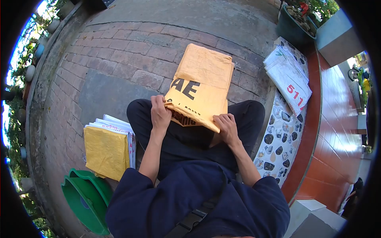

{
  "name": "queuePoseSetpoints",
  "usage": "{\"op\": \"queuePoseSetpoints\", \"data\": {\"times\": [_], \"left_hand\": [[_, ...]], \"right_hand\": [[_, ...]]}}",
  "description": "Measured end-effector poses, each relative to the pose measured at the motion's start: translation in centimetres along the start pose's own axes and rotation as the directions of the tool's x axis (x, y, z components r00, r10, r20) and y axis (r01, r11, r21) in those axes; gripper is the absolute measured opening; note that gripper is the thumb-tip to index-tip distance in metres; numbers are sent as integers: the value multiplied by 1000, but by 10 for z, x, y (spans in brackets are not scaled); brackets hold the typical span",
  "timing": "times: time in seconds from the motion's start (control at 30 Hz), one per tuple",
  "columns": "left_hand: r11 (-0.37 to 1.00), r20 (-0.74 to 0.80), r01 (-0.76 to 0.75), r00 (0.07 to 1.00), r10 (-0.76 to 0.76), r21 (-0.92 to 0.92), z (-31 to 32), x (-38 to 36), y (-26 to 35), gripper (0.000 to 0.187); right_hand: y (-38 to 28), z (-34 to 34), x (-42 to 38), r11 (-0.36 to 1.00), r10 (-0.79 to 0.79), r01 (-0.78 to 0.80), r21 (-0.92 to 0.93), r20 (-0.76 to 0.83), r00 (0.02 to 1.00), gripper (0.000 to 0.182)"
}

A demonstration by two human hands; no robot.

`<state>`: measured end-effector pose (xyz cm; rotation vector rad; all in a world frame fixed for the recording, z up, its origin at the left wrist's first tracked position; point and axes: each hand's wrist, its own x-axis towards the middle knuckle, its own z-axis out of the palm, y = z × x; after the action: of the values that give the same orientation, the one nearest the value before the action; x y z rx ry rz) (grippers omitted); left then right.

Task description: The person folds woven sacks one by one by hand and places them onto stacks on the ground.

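Observation:
An orange woven sack point(204, 71) with black lettering lies over my crossed legs and reaches out onto the brick paving. Its near edge is turned up, showing printing on the underside. My left hand point(160, 114) grips the near left corner, fingers closed on the folded edge. At the near right corner, my right hand point(226, 127) pinches the same edge. Beside my left knee sits a stack of folded sacks, a yellow sack point(106, 151) on top and white sacks point(115, 123) under it. Neither hand touches the stack.
Green plastic containers point(85, 200) stand at the lower left. White sacks point(286, 75) with red digits lie on the pebbled strip point(278, 141) at the right, beside a red tiled ledge point(331, 158). A large planter point(293, 27) stands at the upper right.

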<state>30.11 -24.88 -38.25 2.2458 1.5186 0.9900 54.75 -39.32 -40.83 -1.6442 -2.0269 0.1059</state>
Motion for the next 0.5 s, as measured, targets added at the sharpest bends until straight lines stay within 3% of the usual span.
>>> {"op": "queuePoseSetpoints", "data": {"times": [0.1, 0.17, 0.2, 0.3, 0.33, 0.4, 0.5], "left_hand": [[989, -67, 72, 994, -81, -127, -9, 0, -1, 34], [973, 68, 2, 998, 14, -232, -24, 1, -9, 44], [943, 159, 65, 987, -12, -328, -30, -1, -13, 51], [939, 341, -89, 917, 207, -332, -57, -3, -3, 52], [941, 343, -82, 918, 200, -329, -61, -3, -1, 52], [911, 337, -341, 850, 405, -234, -66, -4, 2, 49], [866, 341, -254, 842, 417, -431, -74, -19, 14, 35]], "right_hand": [[3, -30, 24, 996, -86, 86, -1, -96, 992, 18], [10, -42, 32, 994, -106, 102, -34, -136, 985, 16], [15, -46, 33, 995, -96, 90, -46, -136, 986, 15], [16, -48, 27, 995, -96, 95, -18, -107, 990, 19], [14, -47, 25, 994, -101, 104, 19, -102, 990, 21], [12, -43, 18, 995, -77, 83, 51, -97, 992, 23], [18, -43, 15, 962, 159, -81, 262, -293, 943, 19]]}}
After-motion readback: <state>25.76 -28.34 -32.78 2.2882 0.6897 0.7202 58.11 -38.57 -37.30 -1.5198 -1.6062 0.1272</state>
